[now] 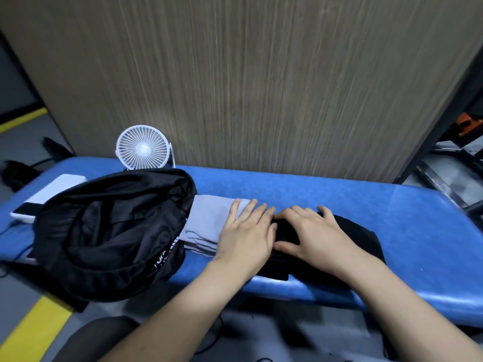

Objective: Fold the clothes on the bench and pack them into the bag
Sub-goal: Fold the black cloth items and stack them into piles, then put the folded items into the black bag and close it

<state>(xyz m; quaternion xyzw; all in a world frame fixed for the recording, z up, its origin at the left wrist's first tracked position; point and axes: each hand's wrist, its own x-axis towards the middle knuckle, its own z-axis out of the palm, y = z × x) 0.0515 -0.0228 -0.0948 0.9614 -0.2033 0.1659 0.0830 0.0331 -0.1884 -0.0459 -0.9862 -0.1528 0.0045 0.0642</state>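
Left hand [245, 232] fingers straight, flat across grey folded garment [206, 228] and edge of black garment [347, 239]. Right hand [313, 235] fingers spread, pressing black garment onto blue worktop [300, 189]. Grey piece's left end at mouth of open black bag [109, 231]. Step, likely: smoothing black fold. Next: lift folds, slide into bag without unfolding.

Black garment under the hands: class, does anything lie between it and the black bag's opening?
Yes. The folded grey cloth lies on the blue bench between the black garment and the open black bag, its left end at the bag's mouth.
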